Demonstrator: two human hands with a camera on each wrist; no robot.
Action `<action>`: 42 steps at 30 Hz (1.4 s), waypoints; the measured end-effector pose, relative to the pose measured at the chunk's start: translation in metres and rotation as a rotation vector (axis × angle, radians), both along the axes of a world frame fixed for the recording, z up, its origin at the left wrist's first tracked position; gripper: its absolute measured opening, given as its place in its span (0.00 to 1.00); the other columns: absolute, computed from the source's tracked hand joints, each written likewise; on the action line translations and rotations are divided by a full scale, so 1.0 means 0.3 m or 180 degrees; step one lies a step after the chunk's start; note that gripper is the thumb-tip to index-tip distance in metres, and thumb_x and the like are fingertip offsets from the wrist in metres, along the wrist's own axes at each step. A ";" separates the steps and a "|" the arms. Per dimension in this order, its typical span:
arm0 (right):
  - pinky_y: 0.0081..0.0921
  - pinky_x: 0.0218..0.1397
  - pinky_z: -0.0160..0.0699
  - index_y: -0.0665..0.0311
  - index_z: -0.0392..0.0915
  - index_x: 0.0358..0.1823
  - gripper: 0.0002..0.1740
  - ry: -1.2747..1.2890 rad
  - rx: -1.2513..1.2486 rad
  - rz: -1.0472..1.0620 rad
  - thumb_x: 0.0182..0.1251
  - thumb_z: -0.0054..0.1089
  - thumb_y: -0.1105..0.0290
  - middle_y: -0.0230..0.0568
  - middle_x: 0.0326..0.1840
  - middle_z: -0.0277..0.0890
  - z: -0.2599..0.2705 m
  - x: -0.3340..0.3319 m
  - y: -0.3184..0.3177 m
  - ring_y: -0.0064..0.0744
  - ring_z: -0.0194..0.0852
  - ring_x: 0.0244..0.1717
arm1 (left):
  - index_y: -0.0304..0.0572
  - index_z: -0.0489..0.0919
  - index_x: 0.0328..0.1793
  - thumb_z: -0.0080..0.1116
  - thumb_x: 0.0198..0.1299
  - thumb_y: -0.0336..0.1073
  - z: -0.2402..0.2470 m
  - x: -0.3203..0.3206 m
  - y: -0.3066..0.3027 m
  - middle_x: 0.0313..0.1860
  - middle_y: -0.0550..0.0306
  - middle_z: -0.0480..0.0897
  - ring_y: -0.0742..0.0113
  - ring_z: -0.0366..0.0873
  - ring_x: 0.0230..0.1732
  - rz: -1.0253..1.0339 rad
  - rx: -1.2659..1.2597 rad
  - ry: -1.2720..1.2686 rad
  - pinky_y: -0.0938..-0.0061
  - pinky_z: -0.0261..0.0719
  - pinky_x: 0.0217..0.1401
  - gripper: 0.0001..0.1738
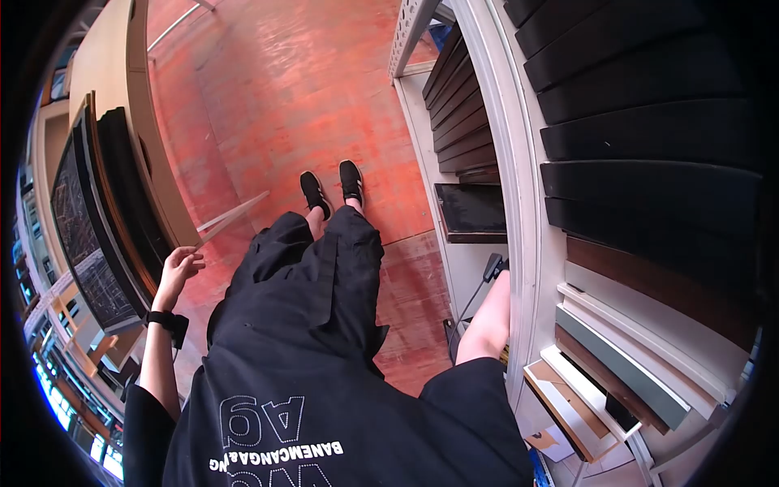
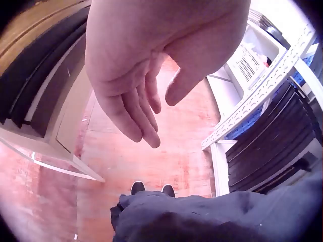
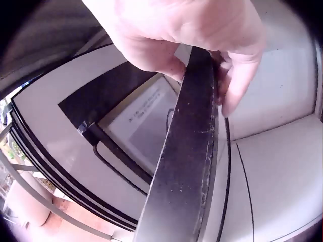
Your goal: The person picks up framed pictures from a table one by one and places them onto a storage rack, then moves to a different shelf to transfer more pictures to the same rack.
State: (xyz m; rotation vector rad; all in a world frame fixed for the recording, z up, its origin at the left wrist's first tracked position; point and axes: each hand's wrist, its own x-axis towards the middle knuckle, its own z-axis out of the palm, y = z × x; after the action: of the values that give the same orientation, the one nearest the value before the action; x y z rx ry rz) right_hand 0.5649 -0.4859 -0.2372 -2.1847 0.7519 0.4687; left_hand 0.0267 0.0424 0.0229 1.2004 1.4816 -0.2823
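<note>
My left hand (image 1: pixel 178 269) hangs beside a wooden stand, its fingers loosely bent and holding nothing. The left wrist view also shows this hand (image 2: pixel 151 65) over the reddish floor, thumb apart from the fingers. In the right wrist view my right hand (image 3: pixel 202 35) grips the top of a dark-edged frame (image 3: pixel 181 156), thumb on one side and fingers on the other. The frame stands on edge with a worn, scratched rim. Left of it is a pale panel (image 3: pixel 45 116) with a black-bordered picture (image 3: pixel 146 121). In the head view the rack post mostly hides my right hand.
A white metal rack post (image 1: pixel 526 203) rises at the right, beside shelves of dark panels (image 1: pixel 641 130). Further frames (image 1: pixel 617 365) lean below them. At the left, the wooden stand (image 1: pixel 146 81) holds several dark frames (image 1: pixel 89 227). A thin white leg (image 1: pixel 231 215) juts over the floor.
</note>
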 end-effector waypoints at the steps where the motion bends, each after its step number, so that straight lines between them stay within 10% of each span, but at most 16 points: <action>1: 0.40 0.44 0.75 0.69 0.56 0.60 0.33 0.0005 0.0105 -0.0123 0.55 0.57 0.62 0.57 0.59 0.59 0.004 0.006 0.000 0.44 0.62 0.57 | 0.37 0.68 0.53 0.42 0.63 0.37 -0.002 -0.011 -0.012 0.45 0.51 0.78 0.66 0.78 0.41 0.0041 -0.0010 0.0030 0.75 0.73 0.45 0.16; 11: 0.46 0.36 0.74 0.61 0.62 0.53 0.25 0.0176 0.1637 -0.0846 0.54 0.59 0.64 0.48 0.49 0.67 0.034 -0.094 0.265 0.40 0.69 0.45 | 0.35 0.68 0.54 0.43 0.62 0.37 -0.036 -0.112 -0.115 0.45 0.52 0.78 0.67 0.78 0.41 0.0076 -0.0173 0.0191 0.76 0.73 0.44 0.17; 20: 0.36 0.39 0.76 0.64 0.58 0.54 0.28 -0.0476 0.1408 -0.1121 0.50 0.55 0.72 0.41 0.44 0.71 -0.029 -0.031 0.283 0.37 0.73 0.39 | 0.35 0.68 0.53 0.43 0.62 0.37 -0.019 -0.103 -0.121 0.46 0.51 0.78 0.67 0.79 0.40 0.0123 -0.0075 0.0174 0.74 0.73 0.45 0.17; 21: 0.40 0.51 0.71 0.64 0.53 0.61 0.30 0.0023 0.1946 -0.0430 0.58 0.51 0.65 0.45 0.55 0.65 -0.176 0.062 0.131 0.41 0.68 0.52 | 0.35 0.68 0.53 0.43 0.61 0.37 -0.018 -0.108 -0.118 0.45 0.51 0.78 0.67 0.79 0.40 0.0072 -0.0068 0.0170 0.74 0.73 0.44 0.17; 38: 0.47 0.63 0.56 0.63 0.44 0.67 0.36 -0.0429 0.1622 -0.0138 0.65 0.44 0.53 0.49 0.67 0.49 -0.176 0.113 0.259 0.45 0.50 0.66 | 0.35 0.68 0.53 0.44 0.62 0.36 -0.019 -0.140 -0.122 0.44 0.50 0.78 0.65 0.78 0.42 0.0180 -0.0023 0.0118 0.74 0.74 0.45 0.16; 42: 0.51 0.67 0.47 0.57 0.37 0.70 0.44 0.1223 0.1234 0.0019 0.62 0.41 0.41 0.49 0.73 0.31 -0.095 -0.208 0.315 0.50 0.33 0.72 | 0.33 0.70 0.52 0.45 0.61 0.35 -0.063 -0.206 -0.168 0.43 0.52 0.78 0.65 0.78 0.41 0.0533 -0.0004 -0.0038 0.74 0.75 0.44 0.16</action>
State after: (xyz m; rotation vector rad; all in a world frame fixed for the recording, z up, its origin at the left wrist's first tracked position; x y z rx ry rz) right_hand 0.5026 -0.3913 -0.2658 -1.7541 0.7791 0.9705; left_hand -0.0352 -0.0080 0.0041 1.0676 1.5607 -0.1625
